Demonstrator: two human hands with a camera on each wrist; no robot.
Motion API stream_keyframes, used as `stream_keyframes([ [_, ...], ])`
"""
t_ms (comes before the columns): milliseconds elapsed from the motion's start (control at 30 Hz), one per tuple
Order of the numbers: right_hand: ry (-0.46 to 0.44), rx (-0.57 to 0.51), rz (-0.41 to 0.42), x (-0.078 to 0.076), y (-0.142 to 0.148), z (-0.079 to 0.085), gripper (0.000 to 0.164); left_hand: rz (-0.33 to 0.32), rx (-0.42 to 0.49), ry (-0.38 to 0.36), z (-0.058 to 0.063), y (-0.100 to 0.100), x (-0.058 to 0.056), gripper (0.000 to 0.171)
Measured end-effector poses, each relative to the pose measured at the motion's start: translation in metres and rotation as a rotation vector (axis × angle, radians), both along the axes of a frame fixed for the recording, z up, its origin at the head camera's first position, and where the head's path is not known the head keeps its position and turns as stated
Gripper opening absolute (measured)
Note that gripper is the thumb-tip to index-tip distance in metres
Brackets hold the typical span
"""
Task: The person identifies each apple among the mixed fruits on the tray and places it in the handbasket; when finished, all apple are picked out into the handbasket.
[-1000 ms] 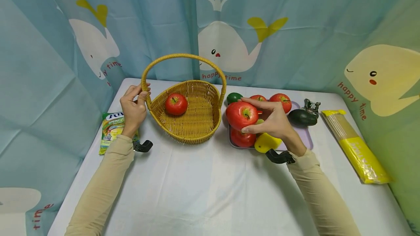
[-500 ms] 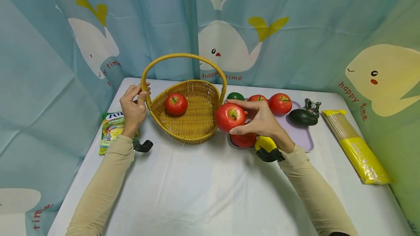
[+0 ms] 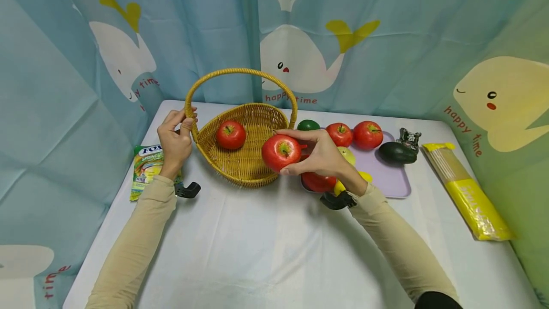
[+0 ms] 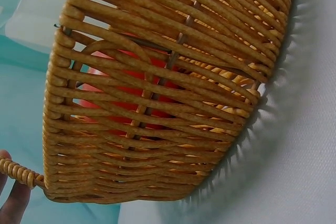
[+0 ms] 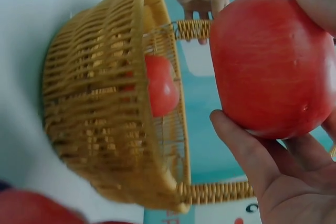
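Note:
A red apple (image 3: 280, 153) is held between the thumb and fingers of my right hand (image 3: 320, 155), above the right rim of a yellow wicker basket (image 3: 253, 168). My left hand (image 3: 176, 139) grips the left foot of the basket's arched handle; in the left wrist view only fingertips (image 4: 14, 203) show at it. Inside the basket, to the left, lies another red apple (image 3: 231, 135). The right wrist view has the held apple (image 5: 273, 64) large and close, with the basket (image 5: 94, 93) behind it.
Right of the basket, a lilac tray (image 3: 396, 187) bears several red apples, yellow and green fruit and a dark green avocado-like fruit (image 3: 396, 153). A yellow noodle pack (image 3: 469, 194) lies far right. A green FOX'S packet (image 3: 146, 168) lies by my left wrist.
My right hand has carried the apple leftward from over the tray to the basket's right rim. The left hand stays on the handle, and the basket has not moved.

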State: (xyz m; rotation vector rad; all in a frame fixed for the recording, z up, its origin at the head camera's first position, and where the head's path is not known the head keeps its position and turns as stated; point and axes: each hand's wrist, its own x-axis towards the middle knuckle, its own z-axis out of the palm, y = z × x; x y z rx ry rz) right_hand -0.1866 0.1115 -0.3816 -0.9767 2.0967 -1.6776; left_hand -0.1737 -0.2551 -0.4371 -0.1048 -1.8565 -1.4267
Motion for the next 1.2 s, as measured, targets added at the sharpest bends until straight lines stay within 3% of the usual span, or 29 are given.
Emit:
stream_keyframes([
  [233,-0.041,0.01,0.031,0.001,-0.028,0.006,0.075,-0.003,-0.007,0.02,0.012,0.008,0.006,0.022],
  [400,-0.02,0.043,0.018,-0.002,-0.044,0.005,0.073,-0.014,-0.023,0.043,0.027,0.016,0.016,0.02],
  [500,-0.017,0.048,0.007,-0.006,-0.05,0.005,0.074,-0.015,-0.022,0.04,0.03,0.017,0.018,0.02],
  [600,-0.036,0.05,-0.001,-0.01,-0.055,0.004,0.075,-0.011,-0.02,0.031,0.025,0.016,0.015,0.02],
  [833,-0.075,0.079,-0.028,-0.016,-0.063,0.0,0.076,-0.011,-0.021,0.029,0.003,0.001,0.001,0.022],
  [1200,-0.094,0.087,0.006,-0.026,-0.085,-0.001,0.075,-0.016,-0.024,0.027,0.001,-0.001,0.0,0.022],
])
